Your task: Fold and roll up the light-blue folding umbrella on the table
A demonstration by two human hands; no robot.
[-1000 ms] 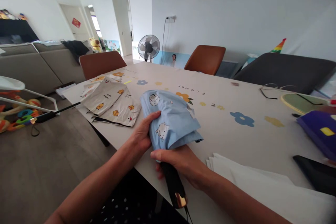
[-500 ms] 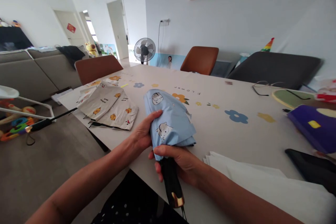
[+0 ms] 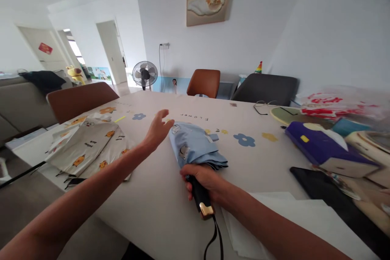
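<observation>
A folded light-blue umbrella (image 3: 195, 146) with cat prints lies on the flower-print table (image 3: 262, 158). My right hand (image 3: 202, 178) is wrapped round its black handle, whose gold end and wrist cord point toward me. My left hand (image 3: 158, 128) hovers just left of the umbrella's far tip, fingers stretched out, holding nothing. A second, cream umbrella (image 3: 88, 150) with orange animal prints lies loosely collapsed at the table's left side.
White paper sheets (image 3: 292, 227) lie under my right forearm. A purple box (image 3: 323, 146), a black flat object (image 3: 332, 191), glasses (image 3: 265, 106) and bags crowd the right side. Brown chairs (image 3: 79, 99) and a dark chair (image 3: 265, 87) surround the table; a fan (image 3: 145, 74) stands beyond.
My left hand has let go of the blue canopy and lifted away with open fingers. The umbrella now rests on the table, and my view has risen and turned right.
</observation>
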